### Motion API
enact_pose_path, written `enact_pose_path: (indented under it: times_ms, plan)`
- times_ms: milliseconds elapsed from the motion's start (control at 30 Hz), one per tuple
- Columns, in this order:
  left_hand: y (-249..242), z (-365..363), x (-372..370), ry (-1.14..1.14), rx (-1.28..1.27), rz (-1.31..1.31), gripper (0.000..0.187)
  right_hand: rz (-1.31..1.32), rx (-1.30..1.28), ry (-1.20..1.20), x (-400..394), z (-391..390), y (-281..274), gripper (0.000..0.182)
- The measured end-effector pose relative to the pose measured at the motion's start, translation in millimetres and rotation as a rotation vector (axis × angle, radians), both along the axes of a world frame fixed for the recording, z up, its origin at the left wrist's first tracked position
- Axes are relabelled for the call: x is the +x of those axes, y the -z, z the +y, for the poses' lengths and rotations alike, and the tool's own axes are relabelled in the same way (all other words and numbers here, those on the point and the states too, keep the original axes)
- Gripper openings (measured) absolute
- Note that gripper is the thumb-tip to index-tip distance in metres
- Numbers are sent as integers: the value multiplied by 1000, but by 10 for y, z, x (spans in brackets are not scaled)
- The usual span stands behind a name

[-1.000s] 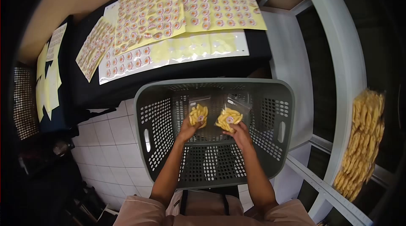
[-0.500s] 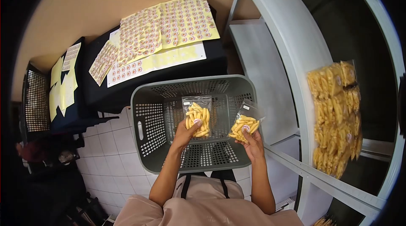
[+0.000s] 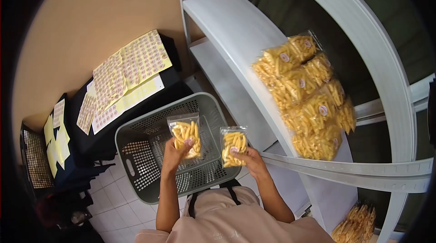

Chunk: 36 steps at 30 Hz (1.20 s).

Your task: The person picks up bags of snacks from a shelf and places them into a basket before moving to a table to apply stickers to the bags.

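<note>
My left hand (image 3: 174, 154) grips a clear plastic bag of yellow snack sticks (image 3: 186, 135), its thumb pressed on the front near a round sticker. In my right hand (image 3: 255, 161) is a second bag of snack sticks (image 3: 234, 140), upright, with a round sticker beside the thumb. Both bags are held above the grey plastic basket (image 3: 136, 127), whose walls are full of small holes. The left bag is over the basket's inside, and the right one is near its right edge. The fingers behind each bag are hidden.
A white metal shelf (image 3: 227, 15) on the right carries several stacked bags of snack sticks (image 3: 302, 100). More bags (image 3: 356, 225) lie lower down. Sticker sheets (image 3: 131, 68) cover a dark-clothed table (image 3: 86, 138) at the left. Another basket (image 3: 36, 152) stands at the far left.
My view has turned to the right, toward the shelf, so basket and table sit further left. The right bag has gone from tilted to upright. Each hand still holds its bag.
</note>
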<state>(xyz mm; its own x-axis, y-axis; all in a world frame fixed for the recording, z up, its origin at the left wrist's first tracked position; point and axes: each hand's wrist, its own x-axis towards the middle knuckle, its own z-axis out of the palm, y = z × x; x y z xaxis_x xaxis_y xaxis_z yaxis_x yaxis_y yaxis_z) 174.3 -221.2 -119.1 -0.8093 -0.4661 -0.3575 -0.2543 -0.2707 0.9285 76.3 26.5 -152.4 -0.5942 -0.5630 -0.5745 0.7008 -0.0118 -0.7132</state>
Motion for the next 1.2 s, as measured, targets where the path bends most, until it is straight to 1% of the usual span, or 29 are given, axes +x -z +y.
enact_pose_path:
  times_ms: [33,67,100,167,233,300,367,433,500,533,600,633,700,967,1067,1133,1167,1200]
  plan:
    - [-147,-18,-122,52,-36,-19,27,9,-8,8,6,59,14,30]
    - [-318,-11,-267,78,-78,46,27,64,-27,-7,29,117,25,28]
    - [-376,-29,-421,98,-91,107,29,119,-45,-23,38,172,29,27]
    - [-595,-20,-818,139,-91,189,30,95,-18,-7,52,233,-7,27]
    - [-983,84,-1261,229,-150,290,33,45,-51,21,78,294,-18,27]
    - [-1240,193,-1726,271,-437,423,37,45,-64,28,85,355,-49,27]
    - [-1463,230,-2185,353,-612,413,42,29,-73,31,103,429,-68,25]
    - [-1616,319,-2613,443,-623,446,45,1,-112,57,113,505,-39,26]
    - [-1630,356,-3026,539,-802,307,46,20,-83,68,115,567,-1,27]
    - [-1575,397,-3172,539,-805,309,46,23,-85,68,112,590,0,27]
    - [-1460,490,-3379,519,-963,482,51,-1,-96,101,125,641,5,28]
    - [-1493,535,-3422,521,-963,480,51,-3,-97,102,133,671,19,28]
    - [-1559,598,-3496,678,-1063,257,47,16,-100,108,138,732,57,29]
    - [-1303,670,-3709,719,-1145,276,50,4,-73,111,132,822,41,29]
    - [-1245,688,-3688,708,-1161,253,50,0,-73,99,116,829,45,28]
    - [-1241,718,-3621,552,-1358,387,45,-3,-79,90,93,810,14,28]
    - [-1258,732,-3582,553,-1355,380,45,5,-103,98,83,802,-20,28]
    - [-1277,735,-3553,390,-1366,477,42,11,-124,106,71,797,-57,29]
